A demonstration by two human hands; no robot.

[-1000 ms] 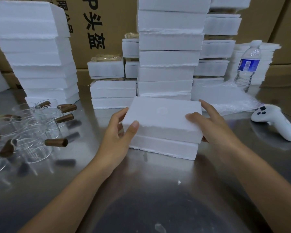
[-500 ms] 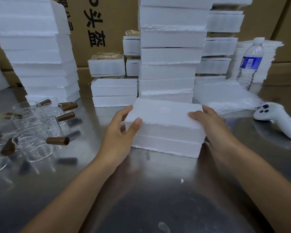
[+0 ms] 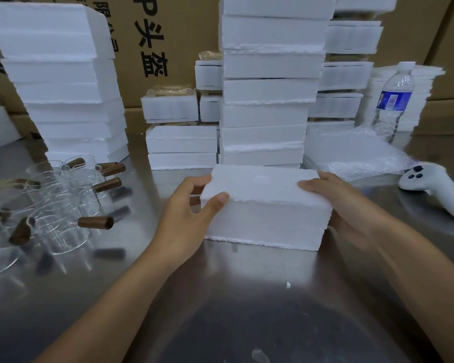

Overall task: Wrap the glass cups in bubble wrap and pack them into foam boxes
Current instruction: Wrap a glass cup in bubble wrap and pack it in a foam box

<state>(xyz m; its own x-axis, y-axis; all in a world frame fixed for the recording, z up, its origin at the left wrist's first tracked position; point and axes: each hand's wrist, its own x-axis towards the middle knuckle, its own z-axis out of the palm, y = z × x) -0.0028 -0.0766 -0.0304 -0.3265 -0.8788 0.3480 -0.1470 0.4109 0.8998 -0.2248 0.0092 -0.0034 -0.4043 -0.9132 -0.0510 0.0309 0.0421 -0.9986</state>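
Steel table [image 3: 247, 297] | left hand [image 3: 186, 216], right hand [image 3: 346, 203] clasp foam box [image 3: 268, 213] ends | foam stacks [image 3: 268, 113] just behind | glass cups [image 3: 58, 205] left

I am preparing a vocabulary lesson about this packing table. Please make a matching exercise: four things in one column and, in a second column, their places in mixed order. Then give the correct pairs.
Things
1. foam box
2. glass cups
3. water bottle
4. controller

Places
A. standing upright at the back right
B. held between the left hand and the right hand, in the middle
C. lying on the table near the right edge
D. grouped on the table at the left

Pairs: 1-B, 2-D, 3-A, 4-C
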